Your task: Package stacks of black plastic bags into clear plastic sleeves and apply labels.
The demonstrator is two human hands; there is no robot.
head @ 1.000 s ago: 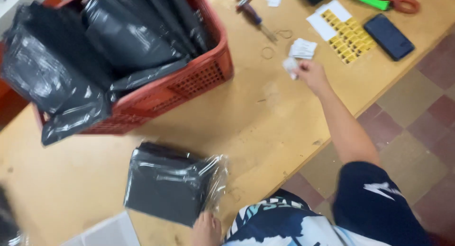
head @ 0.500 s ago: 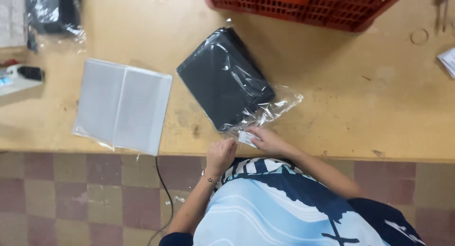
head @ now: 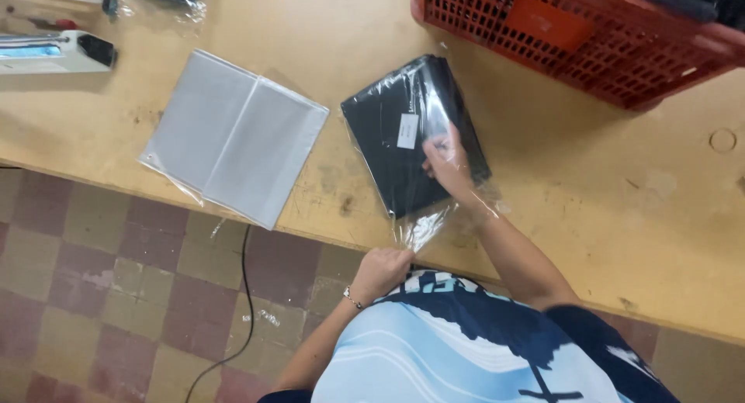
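— Two hands are seen at one packet. Where is it lying?

— The black folded garment (head: 411,139) in its clear plastic bag (head: 434,221) is laid on the wooden table (head: 590,186), near the front edge, with the bag's open end hanging just over that edge. A small white label (head: 407,131) is stuck on its top.

— How are the fingers placed?

— The right hand (head: 448,164) is pressed flat on the packet, fingers held close together beside the label. The bag's loose mouth is pinched by the left hand (head: 380,269) at the table edge, fingers curled shut on the plastic.

— What is set around it?

— A stack of empty clear bags (head: 233,135) is laid just to the left. A red plastic crate (head: 574,38) is stood beyond the packet, and a white handheld device (head: 54,50) is kept at the far left. A black cable (head: 244,310) is trailed over the tiled floor (head: 101,294).
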